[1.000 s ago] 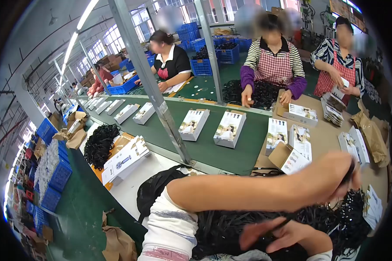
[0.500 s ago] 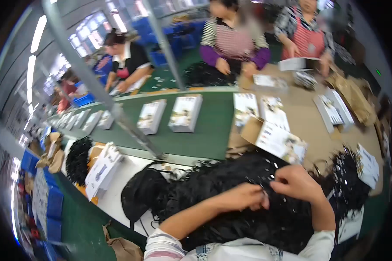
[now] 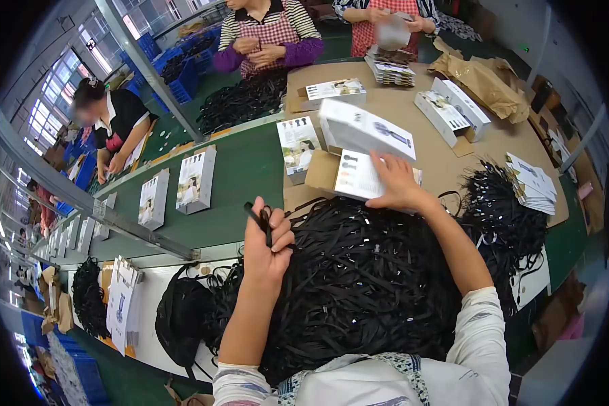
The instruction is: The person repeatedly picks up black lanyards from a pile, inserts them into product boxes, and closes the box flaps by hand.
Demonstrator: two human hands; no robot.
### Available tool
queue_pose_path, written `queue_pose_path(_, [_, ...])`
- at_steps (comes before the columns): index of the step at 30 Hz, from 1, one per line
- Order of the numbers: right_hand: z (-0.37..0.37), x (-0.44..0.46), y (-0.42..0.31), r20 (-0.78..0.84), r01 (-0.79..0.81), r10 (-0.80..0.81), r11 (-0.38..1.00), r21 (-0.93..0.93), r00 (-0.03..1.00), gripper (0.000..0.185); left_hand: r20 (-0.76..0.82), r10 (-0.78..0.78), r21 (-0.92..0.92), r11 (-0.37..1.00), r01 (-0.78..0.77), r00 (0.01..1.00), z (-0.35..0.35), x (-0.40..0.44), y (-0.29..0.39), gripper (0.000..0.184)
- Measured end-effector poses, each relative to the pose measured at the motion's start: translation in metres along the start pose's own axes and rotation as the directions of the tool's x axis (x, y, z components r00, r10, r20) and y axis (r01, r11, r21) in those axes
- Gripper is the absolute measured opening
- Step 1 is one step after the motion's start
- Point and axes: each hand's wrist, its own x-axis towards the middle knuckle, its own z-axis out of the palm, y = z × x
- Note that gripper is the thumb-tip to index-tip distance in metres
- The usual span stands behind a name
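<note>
My left hand (image 3: 266, 238) is raised over the left part of the strap pile, its fingers closed round a small black strap (image 3: 258, 218). On an open white box (image 3: 358, 177) with a brown cardboard flap lies my right hand (image 3: 396, 181), thumb and fingers gripping its near side. Another white box (image 3: 365, 128) stands tilted just behind it, and a picture box (image 3: 298, 147) lies to the left. Below both hands spreads a large heap of black straps (image 3: 365, 284).
White boxes (image 3: 196, 179) stand on the green belt (image 3: 243, 162), beyond a metal post (image 3: 88, 203). A black bag (image 3: 183, 318) and stacked flat cartons (image 3: 123, 304) lie left. Leaflets (image 3: 531, 183) are at right. Co-workers (image 3: 267, 34) stand across the table.
The view has swung right. My hands, close together over the straps half a second ago, are now apart; the right has reached forward onto the open box, and the left is raised with a strap.
</note>
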Motion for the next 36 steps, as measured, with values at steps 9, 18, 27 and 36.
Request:
queue_pose_path(9, [-0.036,-0.029,-0.063,-0.151,0.236,-0.246,0.969,-0.078,0.958,0.103,0.287,0.107,0.046,0.991,-0.125,0.952,0.046,0.018,0.036,0.031])
queue_pose_path(18, [-0.052,-0.04,-0.101,-0.214,0.314,-0.291,0.946,0.082,0.933,0.102,0.526,0.368,0.679,0.36,-0.64,0.766,0.015,0.046,0.037,0.006])
queue_pose_path(27, [-0.042,-0.021,-0.116,-0.339,0.23,-0.158,0.956,0.184,0.927,0.103,0.596,0.379,0.662,0.266,-0.701,0.708,-0.009,0.015,0.047,0.065])
queue_pose_path(36, [0.014,0.05,-0.199,-0.395,0.106,0.217,0.75,0.652,0.892,0.106,0.299,0.219,0.907,0.238,-0.348,0.929,-0.09,0.025,0.003,0.086])
